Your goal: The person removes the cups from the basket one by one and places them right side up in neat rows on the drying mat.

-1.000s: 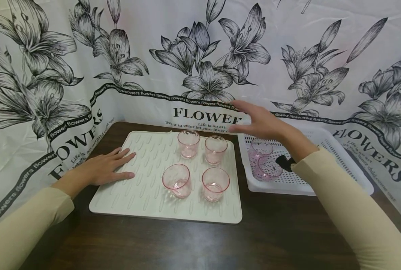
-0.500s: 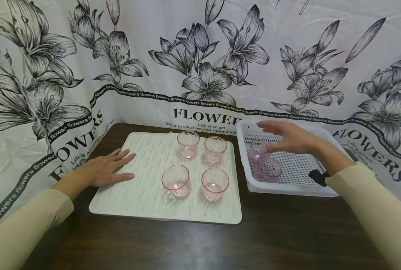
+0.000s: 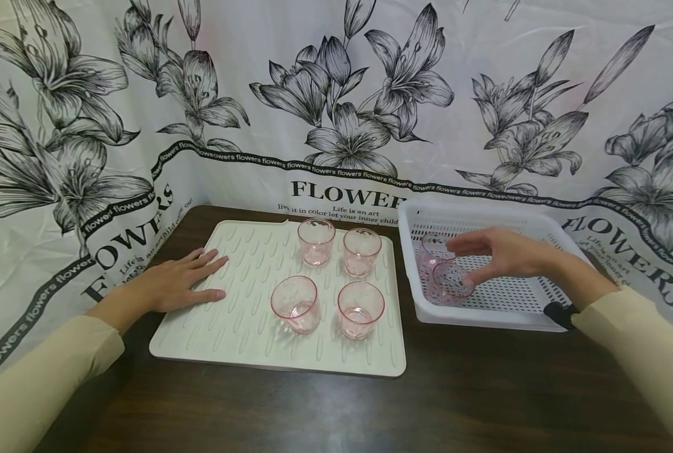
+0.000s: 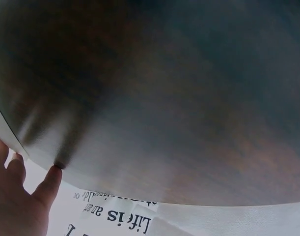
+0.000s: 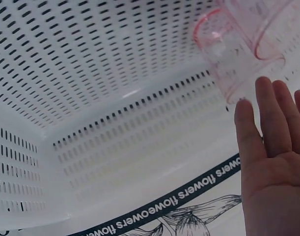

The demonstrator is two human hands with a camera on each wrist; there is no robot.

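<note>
My left hand (image 3: 172, 283) lies flat with spread fingers on the left edge of a cream ribbed drying mat (image 3: 240, 251). Several clear pink-rimmed glasses stand upright on the mat's right half, among them a front glass (image 3: 361, 311) and a back glass (image 3: 316, 245). Over the white perforated basket (image 3: 483, 319), my right hand (image 3: 509, 255) reaches with fingers extended and thumb apart, holding nothing. Its fingertips are close to two pink glasses, a nearer glass (image 3: 448, 286) and a farther glass (image 3: 431, 251), at the basket's left end. Whether it touches either one cannot be told.
A dark wooden table (image 3: 291, 409) carries the mat and the basket, with a narrow gap between them. Behind and at both sides hangs a white flower-printed cloth (image 3: 229, 176). A black strap piece (image 3: 558, 314) is at my right wrist.
My right hand has moved from above the mat's back right corner rightward and down over the basket, toward the glasses there. My left hand and the glasses stay where they were.
</note>
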